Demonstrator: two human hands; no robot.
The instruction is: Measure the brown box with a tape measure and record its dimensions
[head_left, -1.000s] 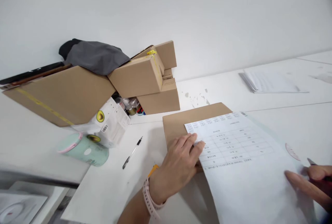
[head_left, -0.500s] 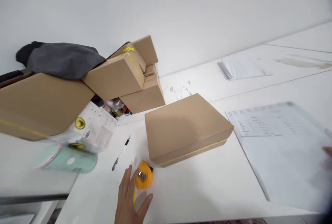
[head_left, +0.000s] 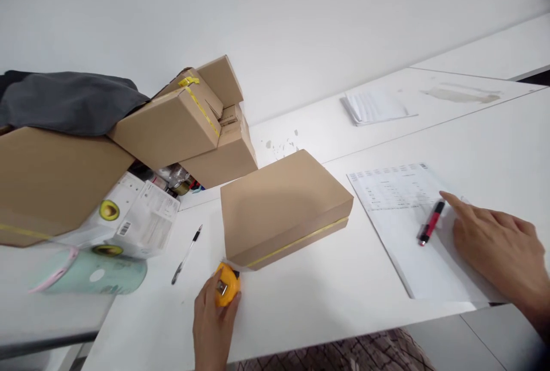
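At the table's front, my left hand [head_left: 213, 313] grips a yellow tape measure [head_left: 227, 285], thumb on one side and fingers on the other. The tape measure sits close to the near left corner of a closed cardboard box [head_left: 286, 204] with a yellow strip along its side. My right hand [head_left: 498, 239] rests on a stack of printed sheets [head_left: 387, 210], index finger stretched out toward the printed rows. Just left of that finger, a red and black marker [head_left: 432, 223] lies on the paper. Its other fingers are partly hidden.
A black-and-clear pen [head_left: 187, 253] lies left of the box. Further left are a white carton with avocado pictures [head_left: 141, 216], a mint-green cylinder [head_left: 107, 276], stacked cardboard boxes [head_left: 172, 124] and a dark grey cloth [head_left: 73, 101]. More papers [head_left: 378, 106] lie near the wall.
My left hand has closed around the tape measure. My right hand has come into view over the sheets, where the marker now shows. The whole view has shifted to the right.
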